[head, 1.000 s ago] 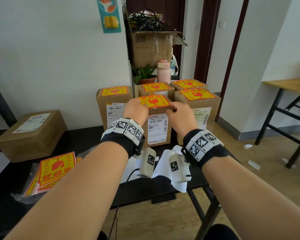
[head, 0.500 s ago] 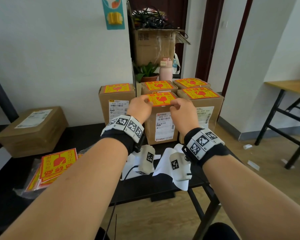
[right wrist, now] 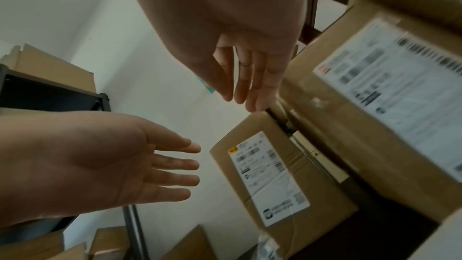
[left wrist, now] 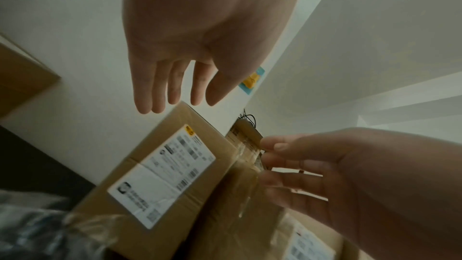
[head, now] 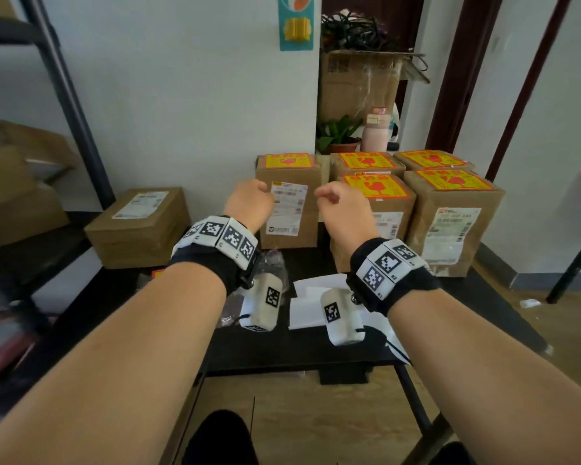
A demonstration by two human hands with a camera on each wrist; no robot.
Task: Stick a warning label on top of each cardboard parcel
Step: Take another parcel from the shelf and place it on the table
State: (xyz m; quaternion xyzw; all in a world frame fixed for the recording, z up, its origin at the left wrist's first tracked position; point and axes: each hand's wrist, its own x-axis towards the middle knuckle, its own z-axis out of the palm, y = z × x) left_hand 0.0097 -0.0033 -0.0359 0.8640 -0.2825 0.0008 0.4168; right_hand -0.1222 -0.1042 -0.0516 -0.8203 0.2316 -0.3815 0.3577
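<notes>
Matte black table (head: 316, 350), five blocky brown cardboard parcels (head: 291, 203) with glossy labels (head: 374, 186)

"R1", "R2" on right wristband (head: 388, 268)

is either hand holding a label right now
No, in the wrist views the left hand and the right hand hang with fingers relaxed and empty.

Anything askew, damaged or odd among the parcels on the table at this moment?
One thing stands out: the flat parcel at the table's left edge has only a white shipping slip on top and no warning label, while the five upright parcels each carry one. Those labels sit roughly square. No damage shows. Both hands, left and right, hold nothing.
</notes>
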